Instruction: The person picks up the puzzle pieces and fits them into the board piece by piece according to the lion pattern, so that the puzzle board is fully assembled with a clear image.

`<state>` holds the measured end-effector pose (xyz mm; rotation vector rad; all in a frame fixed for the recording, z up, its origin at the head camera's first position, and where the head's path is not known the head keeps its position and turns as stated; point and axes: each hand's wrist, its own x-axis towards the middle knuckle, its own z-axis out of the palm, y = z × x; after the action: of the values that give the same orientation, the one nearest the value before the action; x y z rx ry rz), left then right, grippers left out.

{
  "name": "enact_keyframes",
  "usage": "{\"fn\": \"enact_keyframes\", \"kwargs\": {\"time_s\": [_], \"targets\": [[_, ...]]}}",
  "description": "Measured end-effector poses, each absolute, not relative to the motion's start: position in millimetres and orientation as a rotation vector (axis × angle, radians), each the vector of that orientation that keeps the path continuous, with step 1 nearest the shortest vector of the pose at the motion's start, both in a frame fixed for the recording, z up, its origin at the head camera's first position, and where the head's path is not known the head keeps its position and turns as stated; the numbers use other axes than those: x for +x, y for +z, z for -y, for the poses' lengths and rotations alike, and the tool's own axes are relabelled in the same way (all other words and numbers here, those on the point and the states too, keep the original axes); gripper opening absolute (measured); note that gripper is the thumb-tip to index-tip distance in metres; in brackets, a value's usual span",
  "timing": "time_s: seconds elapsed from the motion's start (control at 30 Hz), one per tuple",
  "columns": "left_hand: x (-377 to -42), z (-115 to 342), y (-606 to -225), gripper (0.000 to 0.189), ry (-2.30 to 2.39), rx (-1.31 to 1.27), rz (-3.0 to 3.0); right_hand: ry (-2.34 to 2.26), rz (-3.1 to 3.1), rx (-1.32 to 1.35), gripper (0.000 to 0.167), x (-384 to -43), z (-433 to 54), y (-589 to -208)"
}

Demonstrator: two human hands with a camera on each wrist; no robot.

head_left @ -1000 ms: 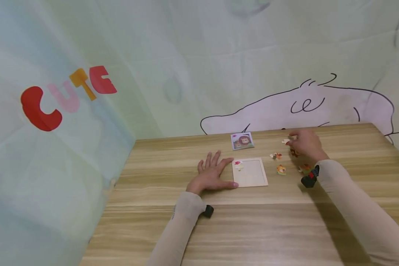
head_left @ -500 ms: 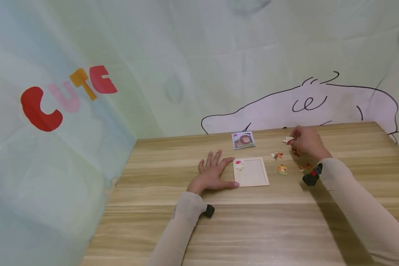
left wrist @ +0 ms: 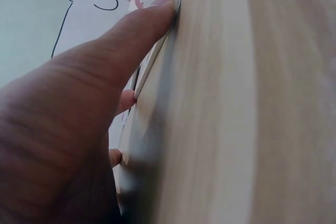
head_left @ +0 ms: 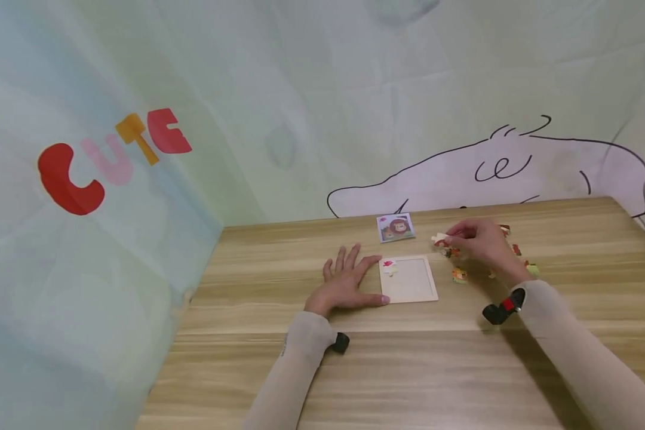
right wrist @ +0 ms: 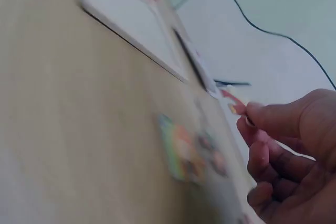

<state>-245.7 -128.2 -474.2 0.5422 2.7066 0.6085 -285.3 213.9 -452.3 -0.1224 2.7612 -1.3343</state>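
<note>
My left hand [head_left: 345, 285] rests with spread fingers at the left side of a square wooden puzzle frame [head_left: 435, 286], thumb and forefinger touching its edge. One puzzle piece with a pink-red mark [head_left: 389, 266] lies in the frame's upper left corner. Between thumb and fingers, my right hand [head_left: 484, 243] pinches a white-and-red puzzle piece [head_left: 440, 239], held above the table to the right of the frame. In the right wrist view the thumb [right wrist: 278, 119] presses on that piece, which is partly hidden.
A small lion picture card [head_left: 396, 228] lies behind the frame. Loose puzzle pieces lie to the right, among them an orange-and-green one [head_left: 459, 275] and others partly behind my right hand. A printed curtain [head_left: 279, 119] hangs along the table's back and left edges.
My right hand has lifted the white-and-red piece off the table and carried it left, toward the frame, uncovering pieces behind it. My left hand stays at the frame.
</note>
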Motion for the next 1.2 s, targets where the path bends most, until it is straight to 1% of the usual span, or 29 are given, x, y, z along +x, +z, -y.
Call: {"fn": "enact_keyframes", "kwargs": {"time_s": [0.37,0.67,0.9,1.2], "targets": [[-252,127,-482,0.097,0.625,0.511,-2.684,-1.300,-2.700,-0.221,0.024,-278,-180,-459],[-250,128,-480,0.097,0.605,0.518,-2.696,-1.294,-2.647,-0.194,0.025,-276,-166,-454],[-253,128,-483,0.099,0.603,0.498,-2.696,-1.295,-2.649,-0.251,0.020,-278,-158,-457],[-251,127,-481,0.100,0.604,0.494,-2.695,-1.263,-2.618,-0.287,0.019,-279,-150,-460]]}}
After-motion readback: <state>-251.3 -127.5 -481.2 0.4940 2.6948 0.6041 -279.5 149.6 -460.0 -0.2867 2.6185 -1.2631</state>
